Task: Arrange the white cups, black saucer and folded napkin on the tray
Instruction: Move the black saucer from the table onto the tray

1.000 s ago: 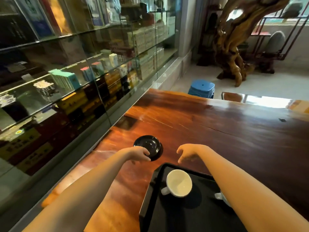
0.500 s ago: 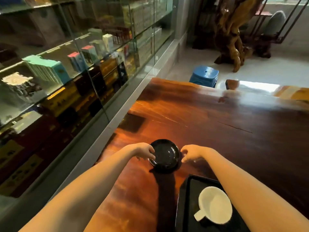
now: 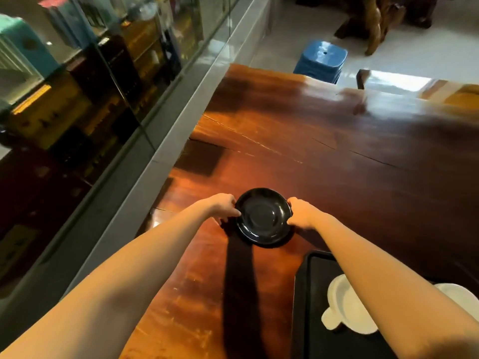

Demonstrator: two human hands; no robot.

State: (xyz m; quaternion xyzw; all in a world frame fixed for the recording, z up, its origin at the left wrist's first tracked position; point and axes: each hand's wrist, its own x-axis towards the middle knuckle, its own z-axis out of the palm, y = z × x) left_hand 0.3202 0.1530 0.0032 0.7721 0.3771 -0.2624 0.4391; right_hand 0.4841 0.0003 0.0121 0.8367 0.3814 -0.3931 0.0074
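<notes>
A black saucer [image 3: 263, 216] lies on the dark wooden table [image 3: 337, 156], just beyond the tray. My left hand [image 3: 224, 206] grips its left rim and my right hand [image 3: 300, 212] grips its right rim. The black tray [image 3: 308, 301] sits at the lower right, partly out of frame. On it stands a white cup [image 3: 344, 309] with its handle toward me, half hidden by my right forearm. A second white cup [image 3: 458, 297] peeks out right of that forearm. No folded napkin shows in view.
A glass display case [image 3: 85, 104] full of boxes runs along the table's left edge behind a grey ledge [image 3: 166, 151]. A blue plastic stool [image 3: 321, 60] stands on the floor past the table's far end, near a carved wooden base [image 3: 373, 27].
Both hands have closed onto the saucer's opposite rims; a second ago only the left hand was at it. The view has tilted down and shifted left, so the tray sits further right.
</notes>
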